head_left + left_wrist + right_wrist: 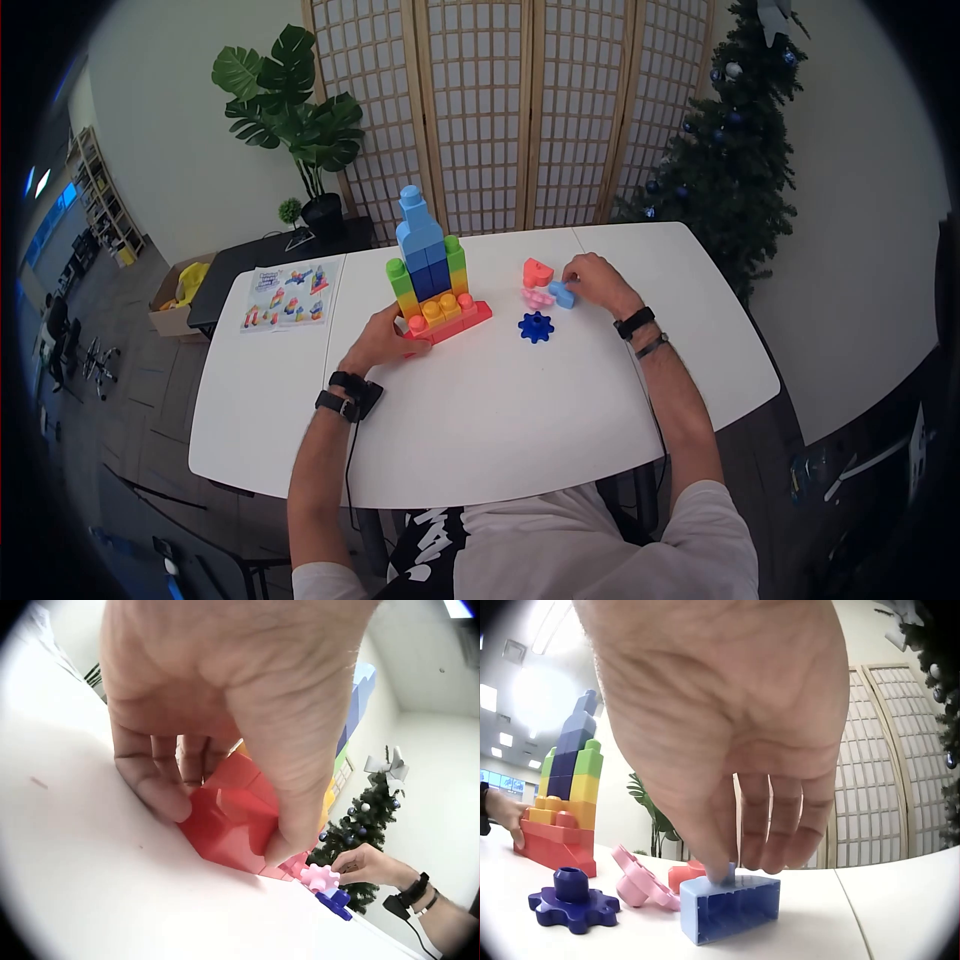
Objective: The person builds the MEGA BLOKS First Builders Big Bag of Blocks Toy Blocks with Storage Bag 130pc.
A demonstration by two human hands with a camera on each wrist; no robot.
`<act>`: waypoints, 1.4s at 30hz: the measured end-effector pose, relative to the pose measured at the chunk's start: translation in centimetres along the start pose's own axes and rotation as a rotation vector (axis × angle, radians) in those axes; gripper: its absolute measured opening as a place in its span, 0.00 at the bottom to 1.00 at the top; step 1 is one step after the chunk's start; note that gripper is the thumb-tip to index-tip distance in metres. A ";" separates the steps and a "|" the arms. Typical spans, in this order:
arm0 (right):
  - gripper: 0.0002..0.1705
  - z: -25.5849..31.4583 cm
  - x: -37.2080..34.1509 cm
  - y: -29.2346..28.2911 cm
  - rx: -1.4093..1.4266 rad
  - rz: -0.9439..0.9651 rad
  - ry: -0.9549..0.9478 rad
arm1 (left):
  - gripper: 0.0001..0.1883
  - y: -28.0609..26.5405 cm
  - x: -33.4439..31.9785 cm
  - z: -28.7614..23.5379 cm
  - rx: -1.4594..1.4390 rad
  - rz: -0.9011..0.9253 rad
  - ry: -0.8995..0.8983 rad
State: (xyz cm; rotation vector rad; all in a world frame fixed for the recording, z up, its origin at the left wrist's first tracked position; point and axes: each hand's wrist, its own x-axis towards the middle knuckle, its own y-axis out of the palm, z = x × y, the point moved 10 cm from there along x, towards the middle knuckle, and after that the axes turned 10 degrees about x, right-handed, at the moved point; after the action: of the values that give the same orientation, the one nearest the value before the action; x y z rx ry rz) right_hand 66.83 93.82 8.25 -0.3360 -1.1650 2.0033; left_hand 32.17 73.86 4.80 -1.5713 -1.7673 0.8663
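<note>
My left hand (376, 342) grips the red base (236, 825) of a toy block tower at its near left end, thumb on one side and fingers on the other. The tower rises in yellow, green and dark blue blocks to light blue blocks (418, 235) at the top. At the right, my right hand (600, 282) pinches a light blue block (731, 911) by its stud; the block lies on its side, hollow underside facing the wrist camera. Close by are a pink gear (641, 881), a red-orange block (537, 271) and a dark blue gear (574, 904) with its peg upward.
A printed sheet (290, 297) with pictures of block models lies on the left of the white table (480, 430). Beyond the table stand a potted plant (322, 212), a folding screen (480, 120) and a decorated tree (735, 150). Cables trail from both wrists.
</note>
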 end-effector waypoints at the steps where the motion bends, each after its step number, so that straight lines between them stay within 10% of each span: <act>1: 0.10 1.3 -0.4 -0.6 -0.046 -0.083 -0.080 | 0.46 -0.1 0.1 -0.1 -0.018 -0.010 0.015; 42: 0.05 3.3 0.3 -0.9 -0.118 -0.117 -0.124 | 0.47 1.0 0.0 0.3 -0.066 0.062 0.070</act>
State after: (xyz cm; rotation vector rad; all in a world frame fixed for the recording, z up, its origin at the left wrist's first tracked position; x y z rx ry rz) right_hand 65.21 92.18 10.81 -0.1996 -1.3529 1.8805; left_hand 32.47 73.94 3.83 -1.6856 -1.7218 0.7797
